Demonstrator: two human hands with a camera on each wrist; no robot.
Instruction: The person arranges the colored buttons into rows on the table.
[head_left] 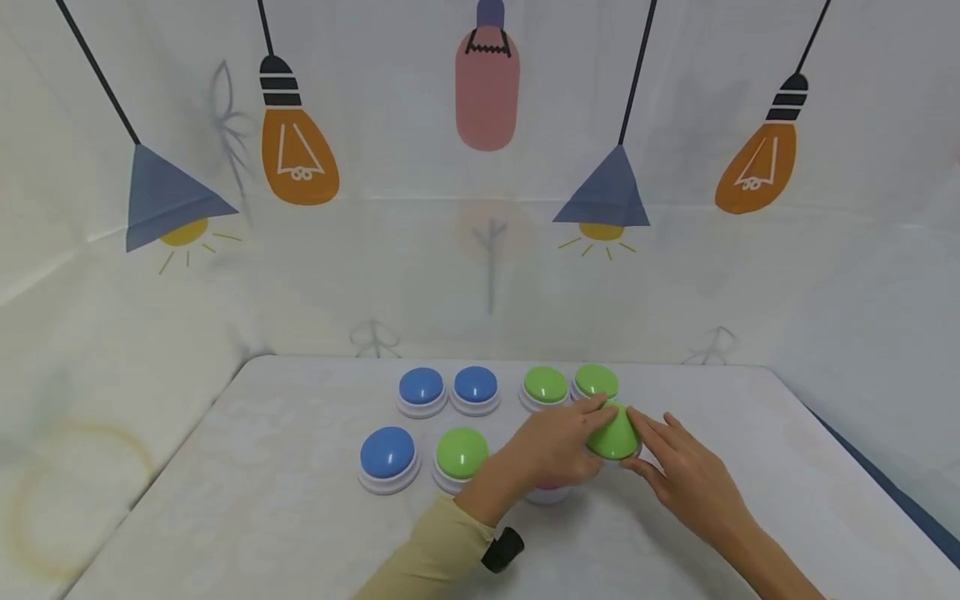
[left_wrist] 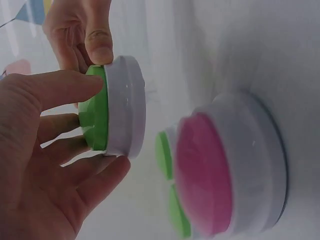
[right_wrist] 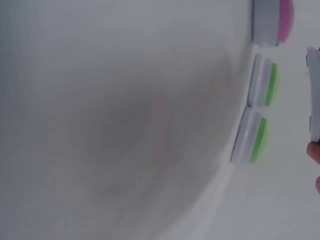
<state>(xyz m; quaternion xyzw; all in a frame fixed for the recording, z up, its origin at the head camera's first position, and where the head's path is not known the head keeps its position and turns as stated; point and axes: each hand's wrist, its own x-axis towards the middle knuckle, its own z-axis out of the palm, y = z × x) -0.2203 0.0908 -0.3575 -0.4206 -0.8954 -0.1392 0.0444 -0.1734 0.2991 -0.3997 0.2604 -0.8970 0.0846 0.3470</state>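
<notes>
My left hand (head_left: 558, 443) and my right hand (head_left: 690, 479) hold one green push button (head_left: 615, 435) between them, raised above the table. In the left wrist view, the thumb and fingers of the left hand lie around its green cap and white base (left_wrist: 125, 105). There the right hand (left_wrist: 80, 30) pinches its upper edge, with the thumb on the rim. A pink push button (left_wrist: 205, 175) stands on the table below; the left hand covers most of it in the head view. In the right wrist view, only the held button's base edge (right_wrist: 315, 95) and some fingertips show.
Two green buttons (head_left: 546, 385) stand behind the hands at the table's back. Farther left are several blue buttons (head_left: 387, 454) and another green button (head_left: 462, 454). The white table (head_left: 247, 467) meets a cloth backdrop printed with lamps.
</notes>
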